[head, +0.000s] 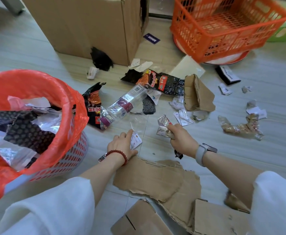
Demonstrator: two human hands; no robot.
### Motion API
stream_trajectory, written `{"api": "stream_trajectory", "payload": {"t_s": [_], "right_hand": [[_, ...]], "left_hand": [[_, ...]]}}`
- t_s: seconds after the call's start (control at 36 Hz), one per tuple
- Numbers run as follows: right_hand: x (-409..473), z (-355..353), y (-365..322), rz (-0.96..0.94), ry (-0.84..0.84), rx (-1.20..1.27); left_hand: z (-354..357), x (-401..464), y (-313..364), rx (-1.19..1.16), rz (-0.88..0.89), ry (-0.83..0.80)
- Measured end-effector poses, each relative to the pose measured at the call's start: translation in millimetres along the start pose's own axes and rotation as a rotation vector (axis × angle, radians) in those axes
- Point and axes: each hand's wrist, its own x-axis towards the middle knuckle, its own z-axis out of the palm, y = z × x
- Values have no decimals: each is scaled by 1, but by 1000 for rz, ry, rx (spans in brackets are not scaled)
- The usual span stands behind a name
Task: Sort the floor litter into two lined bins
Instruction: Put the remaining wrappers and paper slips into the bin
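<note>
A tall cardboard box [88,26] stands on the pale floor, and everything else spreads out in front of it. To the box's right an orange plastic crate [223,24] sits tilted on a round red-rimmed tray [223,60]. Left and nearer than the box, a perforated bin [67,160] lined with an orange bag [42,85] is already heaped with wrappers and foil. Nearest the person, well in front of the box, torn cardboard sheets [155,178] lie flat. Between them and the box the litter clusters: a folded cardboard scrap [198,94], a black noodle wrapper [162,82], a crushed clear plastic bottle [125,104] lying across a second noodle wrapper [93,102], strips of brown tape [240,128] off to the right, and paper scraps [183,116] scattered around. The right hand [183,141] has its fingers curled tight around a crumpled silver sachet [163,128], lifted off the floor. The left hand [122,146] lies with fingers straight and together, pressing a small white label [136,140] against the floor beside a clear plastic film [138,122].
</note>
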Motion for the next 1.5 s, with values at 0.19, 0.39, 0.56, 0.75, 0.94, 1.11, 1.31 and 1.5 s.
{"api": "stream_trajectory", "payload": {"t_s": [0.19,0.39,0.56,0.75,0.94,1.11,1.31,1.5], "right_hand": [[5,10,12,22,7,8],[7,10,16,50,30,80],[7,-3,5,30,44,112],[9,-49,-24,1,237,231],[9,-88,-70,-98,359,253],[8,-97,-136,-276,329,249],[-3,-86,-198,-477,271,219],[-26,-64,-240,-775,173,45]], "left_hand": [[11,10,5,21,96,117],[12,16,6,-28,121,143],[-1,18,15,-128,58,112],[-74,11,47,-189,156,329],[-182,-24,45,-279,210,566],[-231,-93,-14,-302,272,661],[-217,-165,-99,31,355,749],[-171,-146,-171,375,170,525]]}}
